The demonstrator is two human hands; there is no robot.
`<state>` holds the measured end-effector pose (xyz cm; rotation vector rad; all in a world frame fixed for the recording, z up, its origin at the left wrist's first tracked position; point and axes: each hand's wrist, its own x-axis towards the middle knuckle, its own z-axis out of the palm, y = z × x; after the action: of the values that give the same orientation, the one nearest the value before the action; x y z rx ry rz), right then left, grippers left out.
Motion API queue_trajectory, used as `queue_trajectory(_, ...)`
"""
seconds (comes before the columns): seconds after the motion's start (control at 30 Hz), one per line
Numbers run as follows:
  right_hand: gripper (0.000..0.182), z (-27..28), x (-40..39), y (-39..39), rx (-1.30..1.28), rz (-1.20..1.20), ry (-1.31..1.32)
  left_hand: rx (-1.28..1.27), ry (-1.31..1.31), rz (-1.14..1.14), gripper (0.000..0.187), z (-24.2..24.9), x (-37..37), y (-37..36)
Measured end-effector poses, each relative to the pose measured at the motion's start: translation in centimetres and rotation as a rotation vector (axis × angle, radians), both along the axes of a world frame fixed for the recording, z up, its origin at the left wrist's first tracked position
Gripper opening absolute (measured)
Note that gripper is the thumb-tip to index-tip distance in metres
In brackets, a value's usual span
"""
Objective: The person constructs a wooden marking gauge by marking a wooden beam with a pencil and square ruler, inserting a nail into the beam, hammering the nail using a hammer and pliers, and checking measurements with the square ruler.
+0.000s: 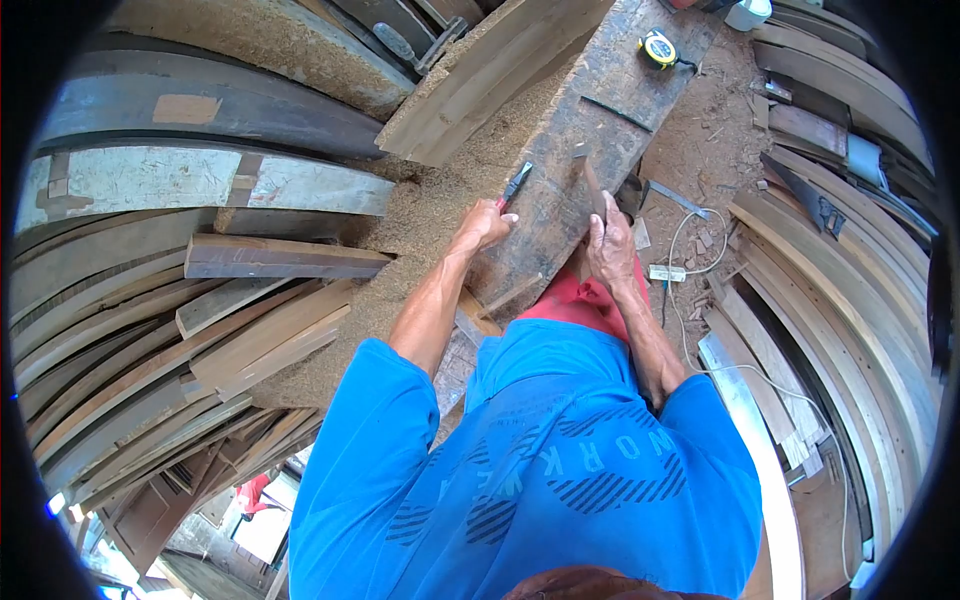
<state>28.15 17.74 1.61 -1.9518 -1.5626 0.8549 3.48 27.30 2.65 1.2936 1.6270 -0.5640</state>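
Note:
My left hand [485, 226] is closed around the red handle of a chisel [516, 184], its metal blade pointing up and away over the left edge of a worn wooden bench [545, 220]. In my right hand [612, 245] is a thin brown strip of wood [594, 188], held between thumb and fingers at its near end. The strip's far end slants over the bench top. Both hands are at the near part of the bench, one on either side.
A yellow tape measure [657, 50] lies at the bench's far end. Stacked planks [250, 190] crowd the left, and more timber [840, 260] lines the right. A white cable [720, 368] with a socket block [667, 273] runs over the sawdust-covered ground on the right.

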Motion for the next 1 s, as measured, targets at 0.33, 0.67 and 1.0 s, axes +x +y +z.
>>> queue_trajectory(0.33, 0.068, -2.1, 0.8, 0.2, 0.002, 0.010, -0.159, 0.198, 0.020, 0.005, 0.047, -0.2, 1.2, -2.1)
queue_trajectory(0.67, 0.028, 2.3, -0.6, 6.1, 0.119, 0.103, -0.197, 0.415, -0.026, 0.130, 0.041, 0.9, 2.3, -4.7)
queue_trajectory(1.0, 0.018, -2.5, -6.6, 15.2, 0.048, 0.775, -0.195, 0.669, 0.000, -0.001, 0.055, 1.9, 1.7, -8.0)
